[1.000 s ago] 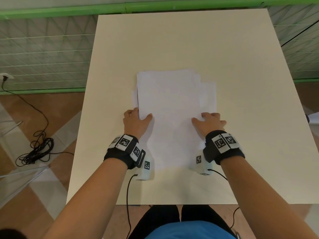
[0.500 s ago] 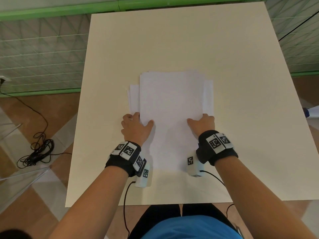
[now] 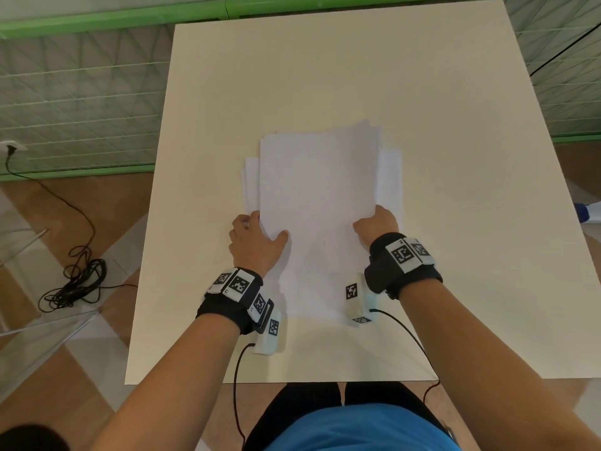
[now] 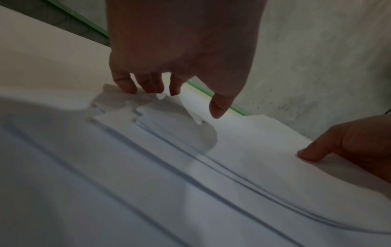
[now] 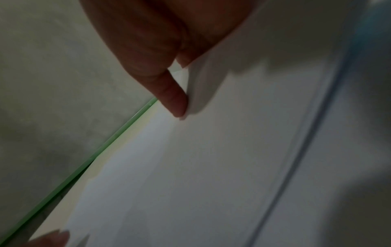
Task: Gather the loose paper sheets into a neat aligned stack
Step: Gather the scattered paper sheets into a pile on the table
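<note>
Compared with a second ago, both hands have drawn inward: the left hand (image 3: 257, 244) and right hand (image 3: 377, 222) now pinch the long side edges of the paper sheets (image 3: 318, 203) mid-table (image 3: 455, 157), narrowing the fan, though stray edges protrude, so alignment appears incomplete.

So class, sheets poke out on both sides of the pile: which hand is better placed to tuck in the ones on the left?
Left hand: its fingers already rest on the protruding paper sheets.
</note>
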